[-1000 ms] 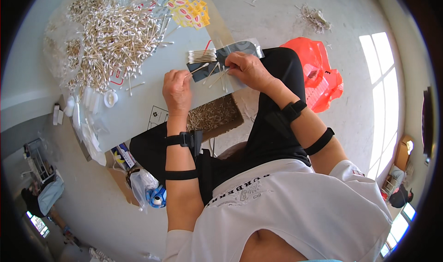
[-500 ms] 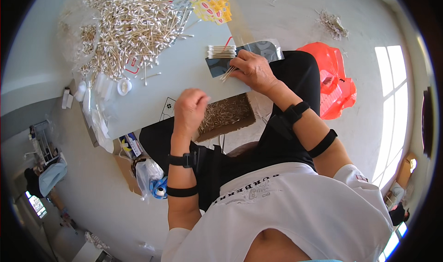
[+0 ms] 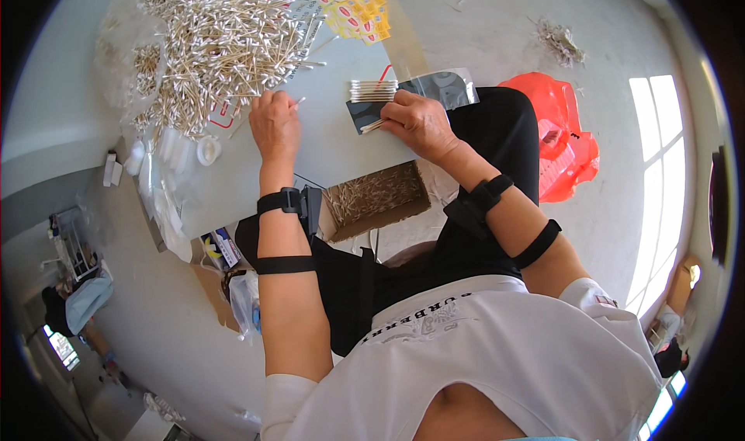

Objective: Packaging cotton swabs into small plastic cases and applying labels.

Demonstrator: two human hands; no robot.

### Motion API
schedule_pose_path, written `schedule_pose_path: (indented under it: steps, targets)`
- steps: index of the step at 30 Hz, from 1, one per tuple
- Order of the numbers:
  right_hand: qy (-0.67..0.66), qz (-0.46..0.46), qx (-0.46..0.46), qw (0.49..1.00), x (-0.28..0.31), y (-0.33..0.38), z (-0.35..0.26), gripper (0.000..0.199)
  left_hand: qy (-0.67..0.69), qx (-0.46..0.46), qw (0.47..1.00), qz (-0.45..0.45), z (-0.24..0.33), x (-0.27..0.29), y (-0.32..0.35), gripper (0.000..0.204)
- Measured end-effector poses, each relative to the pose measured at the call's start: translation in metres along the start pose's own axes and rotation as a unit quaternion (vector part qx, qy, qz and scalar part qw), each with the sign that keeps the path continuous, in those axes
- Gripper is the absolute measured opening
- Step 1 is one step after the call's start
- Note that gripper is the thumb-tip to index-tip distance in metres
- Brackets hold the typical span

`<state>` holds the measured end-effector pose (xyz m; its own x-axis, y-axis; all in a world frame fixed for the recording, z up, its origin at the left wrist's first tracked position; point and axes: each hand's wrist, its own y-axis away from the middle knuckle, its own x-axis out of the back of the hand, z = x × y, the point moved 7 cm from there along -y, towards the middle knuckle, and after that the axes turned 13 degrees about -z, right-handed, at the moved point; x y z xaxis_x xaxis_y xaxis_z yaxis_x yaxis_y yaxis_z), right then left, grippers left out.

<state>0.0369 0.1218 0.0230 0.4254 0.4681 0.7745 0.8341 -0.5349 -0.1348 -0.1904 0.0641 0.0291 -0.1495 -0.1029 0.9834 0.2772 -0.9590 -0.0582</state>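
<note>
A big loose heap of cotton swabs (image 3: 225, 45) covers the far left of the table. At the heap's near right edge is my left hand (image 3: 275, 126), fingers pinched on a cotton swab (image 3: 301, 100) whose white tip sticks out to the right. My right hand (image 3: 419, 126) is closed on a few cotton swabs (image 3: 372, 127), their ends pointing left over a dark grey sheet (image 3: 363, 115). Just beyond its fingers, a neat row of cotton swabs (image 3: 372, 91) lies side by side on that sheet.
Yellow-and-white labels (image 3: 357, 14) lie at the table's far edge. Below the near edge stands an open cardboard box (image 3: 376, 200) with many swabs inside. A small round white container (image 3: 208, 151) sits left of my left hand. A red plastic bag (image 3: 555, 138) lies right of my leg.
My left hand has moved away and left, from above the cardboard box to the heap's edge, and now pinches a swab. My right hand has shifted slightly, still holding its swabs.
</note>
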Motion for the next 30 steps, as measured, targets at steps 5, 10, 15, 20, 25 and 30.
schedule_pose_path:
  steps: [5,10,15,20,25,30]
  targets:
    - [0.012,0.004,-0.003,1.0,0.0,0.0,-0.003,0.014,0.066,-0.056,0.996,-0.005,0.066,-0.016,-0.043,0.008]
    - [0.015,0.004,-0.015,1.0,-0.001,0.0,-0.006,0.014,0.104,-0.12,0.987,-0.025,0.106,-0.02,-0.066,0.007]
    - [0.013,0.029,-0.026,0.999,0.0,0.004,-0.001,0.019,0.14,-0.145,0.975,-0.09,0.121,-0.03,-0.046,0.005]
    - [-0.098,0.128,-0.075,0.984,0.014,0.013,0.003,0.027,0.224,-0.13,0.966,-0.009,0.108,-0.019,-0.009,0.02]
    - [-0.364,0.206,-0.086,0.904,0.001,-0.001,0.027,0.033,0.51,-0.041,0.857,0.056,0.094,-0.033,0.02,0.045]
    - [-0.349,0.214,-0.063,0.91,-0.011,-0.008,0.018,0.033,0.581,-0.018,0.81,0.079,0.102,-0.042,0.022,0.05]
